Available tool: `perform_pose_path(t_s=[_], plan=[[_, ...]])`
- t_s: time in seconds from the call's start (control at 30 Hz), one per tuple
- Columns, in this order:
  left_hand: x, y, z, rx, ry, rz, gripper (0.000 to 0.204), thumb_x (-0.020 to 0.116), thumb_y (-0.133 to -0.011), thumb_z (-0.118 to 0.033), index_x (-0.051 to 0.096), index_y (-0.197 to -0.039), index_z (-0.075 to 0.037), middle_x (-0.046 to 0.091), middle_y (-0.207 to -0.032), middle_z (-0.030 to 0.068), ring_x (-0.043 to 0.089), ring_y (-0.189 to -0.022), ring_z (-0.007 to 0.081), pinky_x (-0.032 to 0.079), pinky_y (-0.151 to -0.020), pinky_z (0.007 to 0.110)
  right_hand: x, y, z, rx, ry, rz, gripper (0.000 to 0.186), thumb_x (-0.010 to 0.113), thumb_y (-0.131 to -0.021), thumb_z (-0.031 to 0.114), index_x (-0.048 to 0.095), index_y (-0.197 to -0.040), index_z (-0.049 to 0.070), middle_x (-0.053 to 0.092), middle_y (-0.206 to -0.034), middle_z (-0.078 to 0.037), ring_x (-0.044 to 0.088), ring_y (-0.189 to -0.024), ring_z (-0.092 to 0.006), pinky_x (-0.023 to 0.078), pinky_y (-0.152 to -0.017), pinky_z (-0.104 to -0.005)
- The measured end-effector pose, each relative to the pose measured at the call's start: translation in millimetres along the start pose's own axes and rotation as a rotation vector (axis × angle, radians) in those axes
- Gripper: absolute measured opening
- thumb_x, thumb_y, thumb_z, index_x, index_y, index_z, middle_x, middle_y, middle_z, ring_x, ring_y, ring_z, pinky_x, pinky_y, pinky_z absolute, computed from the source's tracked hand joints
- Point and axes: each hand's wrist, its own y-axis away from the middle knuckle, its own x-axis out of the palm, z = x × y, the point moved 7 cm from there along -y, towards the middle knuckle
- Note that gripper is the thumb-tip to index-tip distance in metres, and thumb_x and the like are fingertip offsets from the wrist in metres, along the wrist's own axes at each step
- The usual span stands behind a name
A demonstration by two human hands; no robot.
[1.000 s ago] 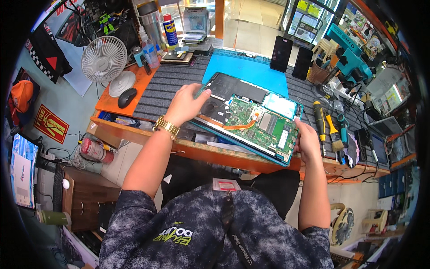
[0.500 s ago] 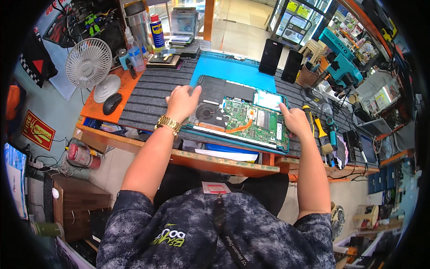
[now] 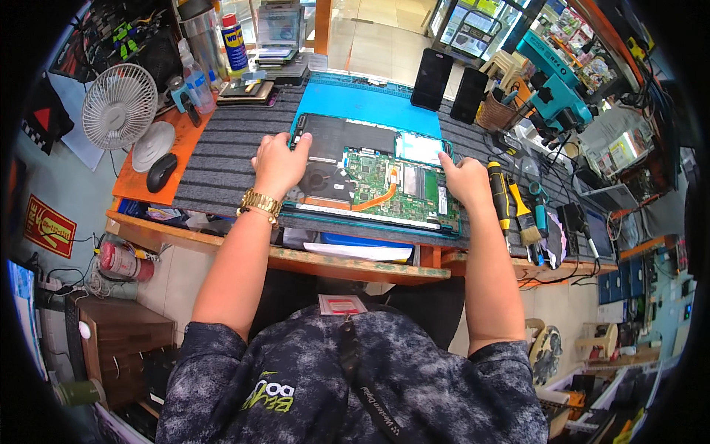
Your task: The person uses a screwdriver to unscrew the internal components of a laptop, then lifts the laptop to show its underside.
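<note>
An opened laptop base [image 3: 368, 181] lies on the work table, its inside facing up. Its black battery pack [image 3: 347, 139], round fan [image 3: 325, 183], green circuit board [image 3: 367, 166] and copper heat pipe [image 3: 376, 201] are exposed. My left hand [image 3: 281, 164] grips the left edge, thumb on top near the upper left corner. On the opposite edge is my right hand [image 3: 467, 180], its thumb beside a silvery plate [image 3: 420, 149] and its other fingers partly hidden. Behind the base lies a flat blue mat [image 3: 370, 100], partly covered by it.
To the right are a yellow-black screwdriver [image 3: 498, 196], a brush [image 3: 527, 222] and cables. Two dark phones [image 3: 432, 80] stand at the back by a wicker basket [image 3: 495, 111]. On the left are a mouse [image 3: 161, 172], fan [image 3: 118, 106] and spray can [image 3: 234, 46]. A drawer [image 3: 355, 264] juts out below.
The whole view has shifted, so the table and laptop base appear further left and higher. Both hands keep their places on the base's edges.
</note>
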Motion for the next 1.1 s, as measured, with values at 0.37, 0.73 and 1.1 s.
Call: perform_pose_path(t_s=[0.37,0.73,1.1], plan=[[-3,-1,0,0.003,0.205,-0.005,0.081,0.062,-0.102,-0.067,0.074,-0.132,0.007,0.068,-0.130,0.0269,0.064,-0.126,0.0428,0.048,-0.110,0.052,-5,23,11,0.057,-0.019,-0.209,0.072,0.075,-0.093,0.061,0.076,-0.097,-0.010,0.076,-0.107,-0.035,0.074,-0.104,-0.0506,0.058,-0.091,-0.0565],[-4,-8,3,-0.011,0.755,0.019,0.064,0.075,-0.104,-0.051,0.077,-0.120,0.010,0.079,-0.104,0.0151,0.073,-0.096,0.0194,0.056,-0.089,0.033,5,3,-20,0.084,-0.231,-0.228,0.076,0.084,-0.084,0.068,0.071,-0.092,-0.007,0.077,-0.095,-0.027,0.075,-0.090,-0.0410,0.058,-0.083,-0.0495],[5,-15,13,-0.123,1.279,0.174,0.059,0.069,-0.110,-0.046,0.074,-0.127,0.010,0.078,-0.115,0.0100,0.070,-0.101,0.0148,0.053,-0.095,0.030,15,-7,-44,0.098,-0.674,-0.171,0.056,0.090,-0.089,0.052,0.067,-0.076,0.002,0.072,-0.077,-0.006,0.063,-0.069,-0.0135,0.050,-0.064,-0.0349]])
